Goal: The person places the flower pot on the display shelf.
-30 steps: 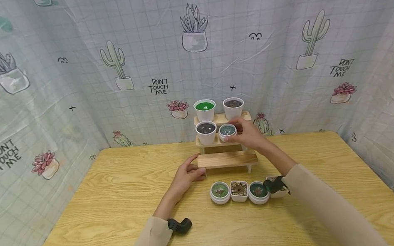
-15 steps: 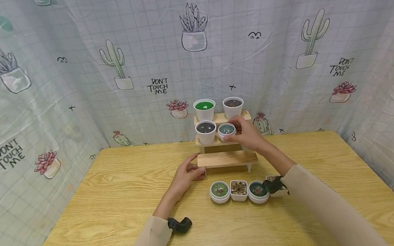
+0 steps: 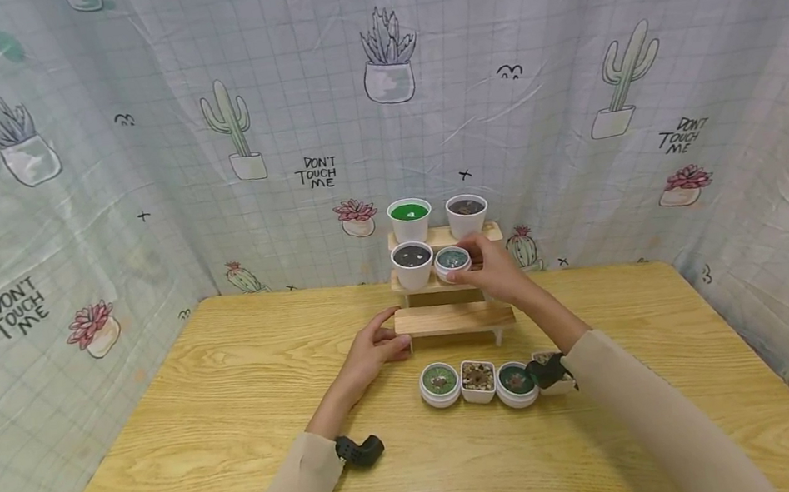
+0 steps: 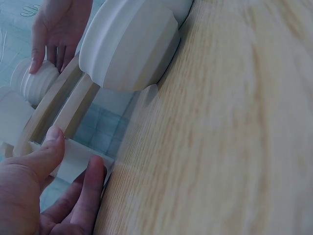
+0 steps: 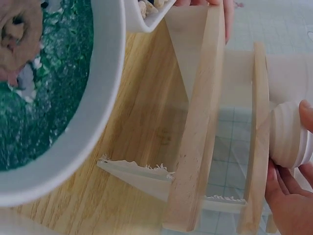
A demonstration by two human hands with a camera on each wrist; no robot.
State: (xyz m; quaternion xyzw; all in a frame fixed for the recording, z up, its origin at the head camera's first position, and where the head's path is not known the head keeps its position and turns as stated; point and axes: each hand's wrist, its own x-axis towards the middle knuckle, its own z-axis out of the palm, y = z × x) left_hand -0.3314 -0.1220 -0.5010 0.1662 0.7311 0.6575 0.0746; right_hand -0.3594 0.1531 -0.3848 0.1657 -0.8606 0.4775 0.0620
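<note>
A three-step wooden stand (image 3: 453, 317) with white side legs stands near the curtain. My left hand (image 3: 372, 354) grips its left end; in the left wrist view, the thumb of my left hand (image 4: 39, 171) presses the lowest step's end and the fingers lie against the white side panel. On the middle step, my right hand (image 3: 498, 269) holds a small round white pot (image 3: 453, 260) filled with blue-green grains, right beside a taller white pot (image 3: 413, 267) with dark filling. The right wrist view shows fingers and thumb around this ribbed pot (image 5: 287, 134).
On the top step stand a green-filled pot (image 3: 410, 218) and a brown-filled pot (image 3: 467, 216). In front of the stand, a row holds a round pot (image 3: 440, 383), a square pebble pot (image 3: 477, 381), a dark green pot (image 3: 517, 384) and another partly behind the right wrist.
My right hand has slid the small round pot slightly left along the middle step, closer to the dark-filled pot. The left hand stays on the stand.
</note>
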